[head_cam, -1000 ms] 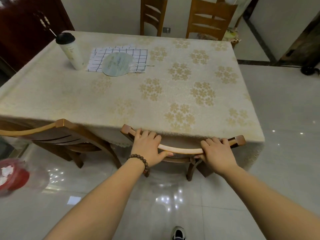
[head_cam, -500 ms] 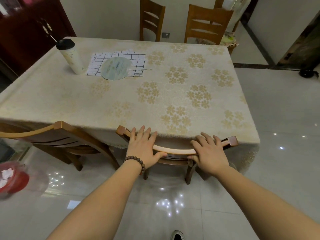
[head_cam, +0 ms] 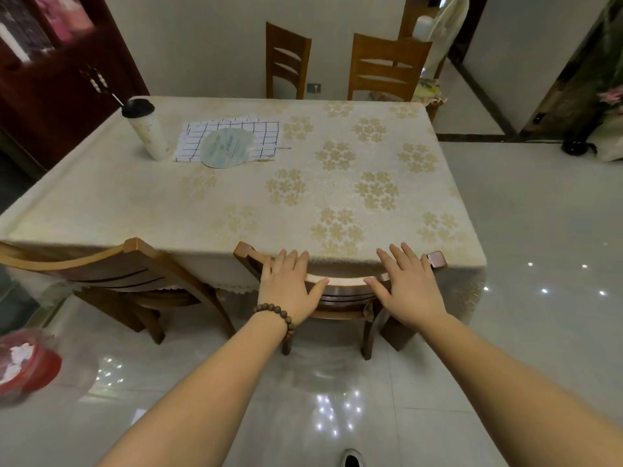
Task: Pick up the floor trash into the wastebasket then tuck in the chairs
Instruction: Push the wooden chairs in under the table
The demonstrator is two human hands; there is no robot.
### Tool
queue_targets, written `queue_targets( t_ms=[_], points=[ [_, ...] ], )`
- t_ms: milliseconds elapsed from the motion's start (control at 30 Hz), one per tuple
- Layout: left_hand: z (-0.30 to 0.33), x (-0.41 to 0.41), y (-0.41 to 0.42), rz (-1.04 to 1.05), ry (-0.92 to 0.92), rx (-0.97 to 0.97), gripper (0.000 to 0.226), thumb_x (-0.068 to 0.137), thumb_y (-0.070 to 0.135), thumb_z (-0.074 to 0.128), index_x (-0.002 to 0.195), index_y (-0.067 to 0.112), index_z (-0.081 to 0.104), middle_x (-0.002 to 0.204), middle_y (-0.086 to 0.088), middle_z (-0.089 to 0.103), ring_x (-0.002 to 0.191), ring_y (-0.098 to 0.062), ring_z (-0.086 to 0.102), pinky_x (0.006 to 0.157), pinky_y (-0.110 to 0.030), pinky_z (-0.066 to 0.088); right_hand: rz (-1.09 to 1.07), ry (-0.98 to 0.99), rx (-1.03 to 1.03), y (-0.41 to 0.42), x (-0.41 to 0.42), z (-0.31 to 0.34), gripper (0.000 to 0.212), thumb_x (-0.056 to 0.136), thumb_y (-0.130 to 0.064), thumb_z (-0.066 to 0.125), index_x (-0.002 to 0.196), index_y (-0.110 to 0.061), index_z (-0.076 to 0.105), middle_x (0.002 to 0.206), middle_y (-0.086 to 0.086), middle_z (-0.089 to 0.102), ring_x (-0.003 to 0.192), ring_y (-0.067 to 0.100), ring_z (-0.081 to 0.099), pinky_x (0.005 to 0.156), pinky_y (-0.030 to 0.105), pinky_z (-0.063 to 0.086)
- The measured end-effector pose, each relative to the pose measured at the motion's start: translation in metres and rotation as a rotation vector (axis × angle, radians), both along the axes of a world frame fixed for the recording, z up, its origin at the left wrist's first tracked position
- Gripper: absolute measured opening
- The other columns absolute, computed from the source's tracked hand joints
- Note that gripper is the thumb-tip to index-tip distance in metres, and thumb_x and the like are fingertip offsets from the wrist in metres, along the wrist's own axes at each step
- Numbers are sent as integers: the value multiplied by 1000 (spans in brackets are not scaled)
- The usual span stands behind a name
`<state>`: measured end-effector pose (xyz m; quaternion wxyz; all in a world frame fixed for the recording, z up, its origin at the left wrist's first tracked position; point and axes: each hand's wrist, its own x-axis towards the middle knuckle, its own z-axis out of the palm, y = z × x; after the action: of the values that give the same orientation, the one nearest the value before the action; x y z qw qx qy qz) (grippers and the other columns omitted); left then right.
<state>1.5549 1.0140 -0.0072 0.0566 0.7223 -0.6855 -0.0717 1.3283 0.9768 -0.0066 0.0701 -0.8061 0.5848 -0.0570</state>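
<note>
Left hand: the left hand (head_cam: 289, 287) was laid flat on the top rail of the near chair (head_cam: 340, 284), fingers straight, thumb spread along the rail; a bead bracelet (head_cam: 273, 315) was worn on its wrist.
Right hand: the right hand (head_cam: 409, 288) was laid flat on the same rail toward its right end, fingers straight and spread, nothing gripped.
Near chair: its back was seen right against the counter (head_cam: 236, 197) edge, the seat under the hanging cloth.
Second chair: the second chair (head_cam: 124, 274), to the left, was turned at an angle, its back partly clear of the counter.
Far chairs: two far chairs (head_cam: 387, 67) were stood at the opposite side.
Wastebasket: the red wastebasket (head_cam: 28, 364), lined with a clear bag, was seen on the floor at lower left, white scraps inside.
Counter: a cup (head_cam: 148, 131) with a dark lid, a checked cloth (head_cam: 236, 138) and a round fan (head_cam: 227, 148) lying on that cloth were seen at the far left.
</note>
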Motion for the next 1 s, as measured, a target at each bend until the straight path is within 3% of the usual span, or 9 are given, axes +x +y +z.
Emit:
queue_targets(
  t_ms=[267, 500, 700, 867, 1000],
  points=[
    [-3, -35, 52, -19, 52, -108, 66, 89, 59, 33, 143, 21, 33, 150, -3, 33, 142, -21, 19, 118, -43, 6, -206, -187, -61, 66, -18, -5, 59, 90, -52, 44, 140, -21, 39, 149, 8, 34, 141, 24, 19, 115, 48, 12],
    [-30, -90, 79, -142, 132, 5, 69, 91, 58, 34, 147, 20, 26, 153, -4, 28, 144, -22, 13, 117, -41, 1, -379, -207, 28, 126, -51, -33, 57, 91, -49, 47, 141, -25, 37, 151, 7, 31, 142, 22, 16, 116, 46, 16],
    [-37, -134, 77, -261, 136, 49, 71, 91, 59, 33, 149, 21, 20, 155, -3, 24, 144, -21, 11, 117, -41, 4, -545, -203, 55, 167, -112, -43, 55, 90, -45, 50, 139, -21, 40, 149, 10, 32, 136, 29, 28, 111, 46, 26],
    [-38, -186, 63, -342, 113, 68, 71, 91, 60, 32, 149, 21, 18, 155, -3, 25, 144, -20, 12, 117, -41, 5, -673, -201, 27, 175, -173, -48, 52, 92, -43, 47, 138, -19, 41, 147, 13, 33, 136, 31, 28, 111, 48, 24],
    [-38, -243, 38, -375, 101, 33, 71, 91, 59, 34, 148, 18, 21, 154, -5, 26, 144, -22, 12, 118, -43, 9, -711, -208, -6, 163, -233, -55, 51, 90, -38, 54, 137, -18, 44, 148, 14, 33, 137, 31, 26, 111, 49, 23]
  ],
)
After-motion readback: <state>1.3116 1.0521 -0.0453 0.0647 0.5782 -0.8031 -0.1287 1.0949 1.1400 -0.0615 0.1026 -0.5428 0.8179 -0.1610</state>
